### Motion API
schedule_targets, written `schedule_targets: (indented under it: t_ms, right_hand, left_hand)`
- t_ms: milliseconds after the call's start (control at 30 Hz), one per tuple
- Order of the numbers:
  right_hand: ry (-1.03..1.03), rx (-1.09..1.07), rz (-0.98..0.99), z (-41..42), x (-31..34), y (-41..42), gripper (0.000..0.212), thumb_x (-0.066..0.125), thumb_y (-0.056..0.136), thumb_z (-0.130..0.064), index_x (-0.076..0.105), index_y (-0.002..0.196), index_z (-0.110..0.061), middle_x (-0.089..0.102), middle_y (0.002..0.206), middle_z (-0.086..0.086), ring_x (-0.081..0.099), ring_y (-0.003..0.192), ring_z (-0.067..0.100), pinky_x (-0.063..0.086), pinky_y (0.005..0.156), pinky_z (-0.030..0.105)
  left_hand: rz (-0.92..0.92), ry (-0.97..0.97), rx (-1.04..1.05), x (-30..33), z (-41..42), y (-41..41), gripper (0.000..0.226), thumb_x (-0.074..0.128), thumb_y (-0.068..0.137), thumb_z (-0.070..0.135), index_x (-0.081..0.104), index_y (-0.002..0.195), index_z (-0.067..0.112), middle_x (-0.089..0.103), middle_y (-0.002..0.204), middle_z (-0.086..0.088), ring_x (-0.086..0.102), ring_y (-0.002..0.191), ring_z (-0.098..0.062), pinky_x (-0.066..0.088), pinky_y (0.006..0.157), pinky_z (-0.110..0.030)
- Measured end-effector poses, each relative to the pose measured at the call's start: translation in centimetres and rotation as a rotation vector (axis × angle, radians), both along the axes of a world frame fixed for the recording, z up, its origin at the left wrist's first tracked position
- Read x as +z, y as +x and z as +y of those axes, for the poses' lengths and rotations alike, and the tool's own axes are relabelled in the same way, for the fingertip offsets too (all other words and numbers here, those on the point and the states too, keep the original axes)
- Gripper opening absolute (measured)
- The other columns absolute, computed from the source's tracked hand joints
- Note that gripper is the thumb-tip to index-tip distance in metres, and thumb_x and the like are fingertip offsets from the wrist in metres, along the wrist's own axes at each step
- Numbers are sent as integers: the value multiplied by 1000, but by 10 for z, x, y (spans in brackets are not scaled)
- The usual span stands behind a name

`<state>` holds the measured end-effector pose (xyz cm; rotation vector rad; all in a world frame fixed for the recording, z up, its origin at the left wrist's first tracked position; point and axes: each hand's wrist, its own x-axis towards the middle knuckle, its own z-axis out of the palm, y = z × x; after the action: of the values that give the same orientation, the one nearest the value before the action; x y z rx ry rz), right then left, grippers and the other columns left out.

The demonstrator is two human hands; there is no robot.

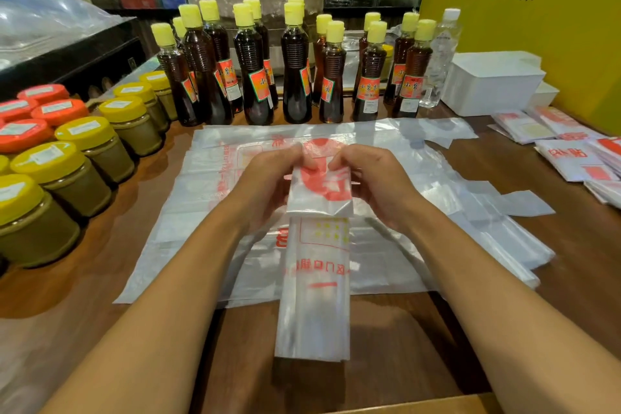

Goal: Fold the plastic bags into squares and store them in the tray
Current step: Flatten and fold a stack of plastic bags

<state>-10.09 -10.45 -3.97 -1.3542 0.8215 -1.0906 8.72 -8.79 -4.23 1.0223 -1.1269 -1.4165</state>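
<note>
A translucent plastic bag (314, 282) with red print is folded into a long narrow strip and hangs down in front of me. Its top end is doubled over into a square flap. My left hand (268, 185) pinches the flap's left side and my right hand (373, 185) pinches its right side, both above a stack of flat unfolded bags (198, 212) on the wooden counter. A white tray (494, 87) stands at the back right. Several folded bag squares (571, 158) lie on the counter in front of the tray, at the right edge.
Dark oil bottles with yellow caps (295, 77) line the back of the counter. Jars with yellow and orange lids (67, 158) crowd the left side. A clear water bottle (440, 57) stands beside the tray. A yellow sign (537, 10) rises at the right.
</note>
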Motion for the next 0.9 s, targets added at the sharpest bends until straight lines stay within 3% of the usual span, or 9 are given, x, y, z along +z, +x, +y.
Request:
schedule_targets:
  t_ms: [67, 167, 267, 367, 433, 600, 700, 800, 900]
  right_hand:
    - [-101, -66, 124, -1, -4, 1, 4, 63, 94, -5, 67, 95, -7, 67, 90, 10, 69, 79, 21, 61, 74, 40]
    - [-114, -152, 115, 0, -4, 0, 29, 67, 94, -4, 53, 117, -15, 69, 99, 10, 73, 83, 20, 61, 68, 35]
    - [-158, -311, 210, -4, -5, -4, 32, 70, 94, -12, 50, 118, -19, 67, 104, 11, 73, 89, 19, 61, 65, 30]
    - [-187, -403, 259, -8, -4, -9, 26, 72, 92, -17, 54, 111, -21, 69, 102, 6, 72, 89, 17, 63, 71, 33]
    - [-147, -389, 217, -8, -2, -12, 18, 71, 93, -16, 58, 105, -19, 73, 96, 3, 74, 85, 15, 63, 71, 33]
    - [-81, -157, 264, 3, -5, -9, 10, 64, 98, -18, 68, 103, -10, 76, 87, 1, 74, 78, 14, 57, 64, 24]
    - [-21, -115, 253, 7, -5, -7, 13, 63, 99, -23, 70, 98, -13, 75, 81, -1, 73, 74, 15, 56, 61, 25]
    - [-19, -68, 271, 8, -4, -9, 10, 60, 100, -18, 69, 100, -13, 74, 80, 1, 73, 75, 19, 60, 65, 36]
    - [-59, -85, 258, 9, -2, -11, 11, 58, 101, -12, 67, 106, -11, 72, 81, 8, 73, 71, 21, 59, 60, 33]
  left_hand:
    - [-85, -61, 37, -1, 2, -4, 6, 65, 93, 5, 67, 98, 9, 73, 91, -13, 70, 80, -25, 59, 70, -33]
    - [-69, -27, -18, 1, 7, -8, 33, 66, 94, 6, 54, 124, 16, 77, 95, -13, 74, 79, -25, 59, 63, -33]
    - [-274, 39, -142, 1, 9, -7, 28, 65, 97, 16, 60, 124, 15, 75, 92, -14, 72, 72, -22, 55, 56, -30]
    - [-485, 17, -231, -4, 8, -6, 28, 68, 96, 29, 67, 116, 9, 70, 104, -29, 65, 77, -43, 55, 60, -42]
    - [-460, -1, -186, -6, 7, -7, 23, 66, 98, 25, 68, 115, 9, 73, 106, -23, 70, 91, -45, 59, 78, -52]
    - [-373, -41, -34, -9, 4, -12, 17, 58, 102, 14, 72, 112, 15, 76, 103, -12, 74, 96, -32, 57, 90, -57]
    - [-388, -105, 44, -7, 5, -15, 18, 56, 103, 14, 71, 113, 16, 78, 101, -4, 75, 93, -23, 59, 90, -50]
    - [-365, -140, 88, -4, 6, -18, 19, 56, 103, 14, 68, 117, 18, 77, 103, -2, 75, 93, -22, 61, 87, -47]
    - [-339, -160, 60, -1, 7, -19, 20, 55, 103, 16, 67, 119, 19, 77, 104, -4, 75, 93, -25, 62, 80, -44]
